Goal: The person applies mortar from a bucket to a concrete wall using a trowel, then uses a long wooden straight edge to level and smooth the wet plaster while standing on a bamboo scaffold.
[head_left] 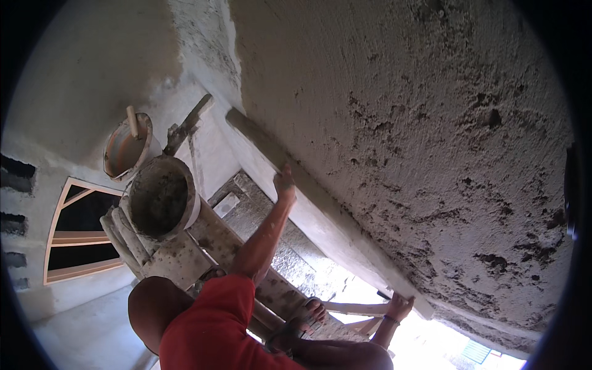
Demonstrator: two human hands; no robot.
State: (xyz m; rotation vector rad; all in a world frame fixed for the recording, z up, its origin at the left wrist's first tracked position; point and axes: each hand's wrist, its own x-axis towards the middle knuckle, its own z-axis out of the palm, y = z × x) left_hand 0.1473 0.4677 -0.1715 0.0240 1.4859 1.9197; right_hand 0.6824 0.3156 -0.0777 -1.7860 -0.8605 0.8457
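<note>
A long, pale, mortar-coated straightedge (345, 231) lies slantwise against the freshly plastered wall (456, 135). My left hand (284, 183) grips its edge nearer the upper end, with one finger stretched along its face. Near the lower end, my right hand (399, 306) is closed on the same straightedge. The fingers behind it are partly hidden. Smooth plaster shows beside the upper end, while the wall further down is rough and pitted.
I squat on mortar-spotted scaffold planks (176, 262), one sandalled foot (305, 317) in view. A bucket of mortar (161, 197) stands to the left, next to another bucket (114, 154) with a wooden-handled tool (132, 121). Beyond is a wooden window frame (80, 237).
</note>
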